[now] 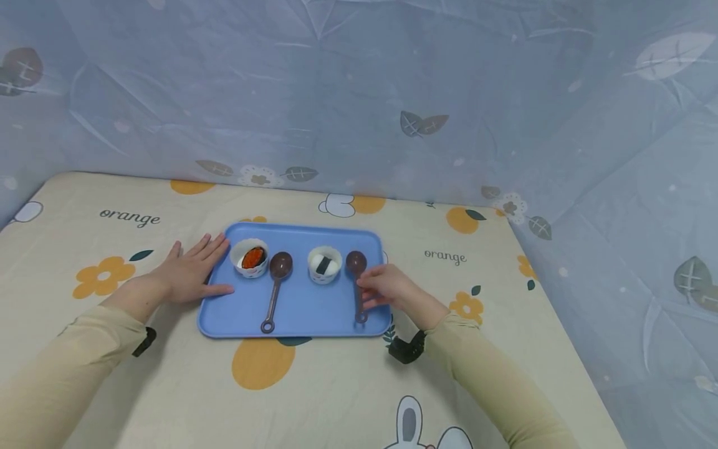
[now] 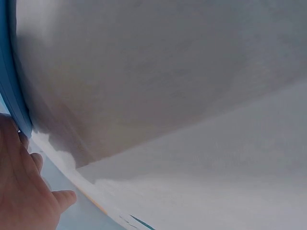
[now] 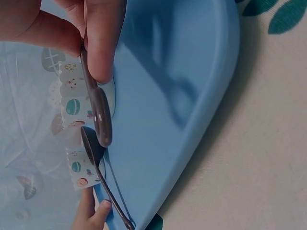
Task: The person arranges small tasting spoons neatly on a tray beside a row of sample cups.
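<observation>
A blue tray (image 1: pixel 308 312) lies on the table. My left hand (image 1: pixel 187 274) is spread flat at its left edge, with the thumb over the rim and no thing gripped; part of it shows at the lower left of the left wrist view. My right hand (image 1: pixel 384 285) pinches the handle of the right brown spoon (image 1: pixel 356 262) between thumb and fingers. In the right wrist view that spoon's handle end (image 3: pixel 101 117) hangs over the tray, whose surface bears its shadow. A second brown spoon (image 1: pixel 281 265) lies between two white patterned paper cups.
The left cup (image 1: pixel 241 249) holds a red-topped sushi piece (image 1: pixel 253 257). In the right cup (image 1: pixel 316 277) sits a white piece with a dark strip (image 1: pixel 323 265). A printed cream cloth (image 1: pixel 348 386) covers the table, and a grey-blue sheet (image 1: pixel 252 93) hangs behind.
</observation>
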`<state>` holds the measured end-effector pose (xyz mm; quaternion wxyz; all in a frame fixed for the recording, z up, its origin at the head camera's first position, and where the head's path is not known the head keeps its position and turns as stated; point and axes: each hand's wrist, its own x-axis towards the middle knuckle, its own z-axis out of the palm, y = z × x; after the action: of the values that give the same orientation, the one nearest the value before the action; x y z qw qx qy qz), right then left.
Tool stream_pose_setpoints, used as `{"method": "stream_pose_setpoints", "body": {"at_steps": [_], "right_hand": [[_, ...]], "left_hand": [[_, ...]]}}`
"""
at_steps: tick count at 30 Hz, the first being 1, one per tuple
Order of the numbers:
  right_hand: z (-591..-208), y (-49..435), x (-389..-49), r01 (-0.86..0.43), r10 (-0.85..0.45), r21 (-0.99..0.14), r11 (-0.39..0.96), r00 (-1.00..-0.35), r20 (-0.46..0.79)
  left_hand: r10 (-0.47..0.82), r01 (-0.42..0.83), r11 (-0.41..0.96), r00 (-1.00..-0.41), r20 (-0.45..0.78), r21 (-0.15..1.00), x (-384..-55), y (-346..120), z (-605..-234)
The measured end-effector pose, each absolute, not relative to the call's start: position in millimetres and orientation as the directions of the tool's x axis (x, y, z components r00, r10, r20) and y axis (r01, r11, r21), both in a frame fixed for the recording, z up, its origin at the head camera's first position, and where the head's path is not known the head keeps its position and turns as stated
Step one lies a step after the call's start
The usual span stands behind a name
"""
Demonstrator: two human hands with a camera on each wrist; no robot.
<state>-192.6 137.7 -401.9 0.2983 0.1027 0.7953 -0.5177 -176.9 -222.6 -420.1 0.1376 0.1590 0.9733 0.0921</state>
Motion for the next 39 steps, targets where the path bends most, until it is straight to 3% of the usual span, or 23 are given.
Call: {"method": "stream_pose_setpoints", "body": {"at_steps": [26, 39], "right_hand": [[-410.3, 130.4, -189.6, 0.472, -0.151, -0.764, 0.440, -0.800, -0.581], [-410.3, 125.5, -189.9, 0.452, -0.123, -0.737, 0.502, -0.806, -0.578]], "left_hand": [[0.345, 0.289, 0.926, -0.908, -0.237, 0.243, -177.0, -224.1, -420.0], [0.348, 0.295, 0.926, -0.910, -0.227, 0.235, -177.3, -225.1, -422.4]]}}
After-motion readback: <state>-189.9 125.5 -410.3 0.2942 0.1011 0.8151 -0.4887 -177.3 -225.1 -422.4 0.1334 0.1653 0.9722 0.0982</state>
